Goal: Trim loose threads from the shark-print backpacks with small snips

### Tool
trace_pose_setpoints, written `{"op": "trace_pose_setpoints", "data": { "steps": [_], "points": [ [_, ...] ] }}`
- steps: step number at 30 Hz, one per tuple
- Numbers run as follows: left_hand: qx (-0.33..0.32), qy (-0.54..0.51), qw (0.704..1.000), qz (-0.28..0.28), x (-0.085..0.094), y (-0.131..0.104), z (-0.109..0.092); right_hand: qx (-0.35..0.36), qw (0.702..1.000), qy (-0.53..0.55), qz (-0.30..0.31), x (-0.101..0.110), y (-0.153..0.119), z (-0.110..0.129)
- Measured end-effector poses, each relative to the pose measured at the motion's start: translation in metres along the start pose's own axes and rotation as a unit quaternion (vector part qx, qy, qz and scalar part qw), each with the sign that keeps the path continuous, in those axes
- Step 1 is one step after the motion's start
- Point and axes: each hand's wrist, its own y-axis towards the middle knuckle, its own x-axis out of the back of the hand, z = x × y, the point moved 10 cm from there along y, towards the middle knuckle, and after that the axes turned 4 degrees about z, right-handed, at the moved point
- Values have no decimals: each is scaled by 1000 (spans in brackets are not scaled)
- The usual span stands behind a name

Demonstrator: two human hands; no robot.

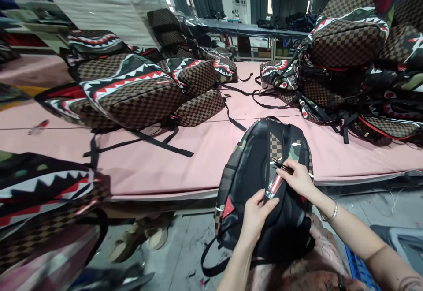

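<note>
A black backpack (254, 172) with camouflage and brown checker panels rests back-side up against the table's front edge and over my lap. My left hand (256, 216) pinches a strap with a red and white tag (275, 186) near the middle of the pack. My right hand (297, 177) holds a small dark tool (280, 165), perhaps thread snips, with its tip at the strap just above the tag. A bracelet sits on my right wrist.
A pink-covered table (198, 150) carries heaps of shark-mouth checker backpacks on the left (132, 88) and on the right (346, 48), with loose black straps trailing between. Another backpack (42, 194) lies at the near left. Sandalled feet (145, 238) show under the table. A blue crate (360, 269) stands at my right.
</note>
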Motion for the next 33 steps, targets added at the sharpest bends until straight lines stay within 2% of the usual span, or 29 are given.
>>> {"op": "trace_pose_setpoints", "data": {
  "steps": [2, 6, 7, 9, 13, 16, 19, 27, 33],
  "points": [
    [-13, 24, 1000, -3, -1, -11, -4, -13, 998, 54, -17, 1, -1, -8],
    [-10, 25, 1000, -4, -2, -26, -9, -73, 972, 197, -105, 23, -10, -35],
    [-7, 15, 1000, -6, -3, -29, -9, -87, 966, 219, -103, 26, -14, -40],
    [-2, -5, 1000, -14, -3, -34, -8, -103, 958, 260, -57, 24, -27, -42],
    [-1, -21, 999, -36, -3, -39, -4, -126, 942, 310, 27, 12, -70, -36],
    [1, -22, 999, -42, -6, -41, -1, -144, 947, 287, 17, 11, -95, -34],
    [2, -12, 999, -52, -7, -43, -1, -134, 970, 202, -18, 18, -105, -31],
    [-13, 24, 999, -43, -10, -49, -3, -63, 996, 66, -21, 22, -97, -4],
    [-27, 53, 998, -39, -11, -52, -10, 10, 1000, -9, -4, 28, -89, 12]
  ]
}}
